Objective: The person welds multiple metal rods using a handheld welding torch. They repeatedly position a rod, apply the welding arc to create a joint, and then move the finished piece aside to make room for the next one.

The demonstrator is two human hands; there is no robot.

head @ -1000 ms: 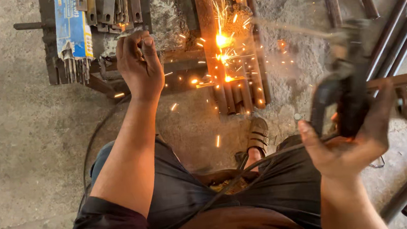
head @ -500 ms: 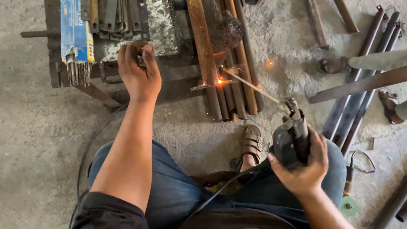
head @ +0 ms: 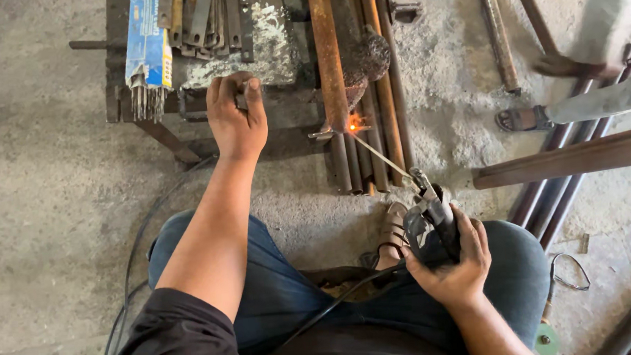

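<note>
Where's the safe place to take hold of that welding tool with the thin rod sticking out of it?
Grip the electrode holder by its dark insulated handle, from the rear near the cable, as the right hand does. The welding rod juts forward to a glowing tip at the rusty bars, so avoid the front.

Floor: I see rough grey concrete (head: 35, 194), dusty and pitted, paler with white grit near its top edge.
Bench: a low dark metal stand (head: 118, 80) sits on the floor's upper left.
Stock: long steel bars (head: 560, 194) lie along the floor's right side.
Cable: a black lead (head: 131, 285) curves over the floor's lower left.
Light: even daylight, soft shadows.
</note>
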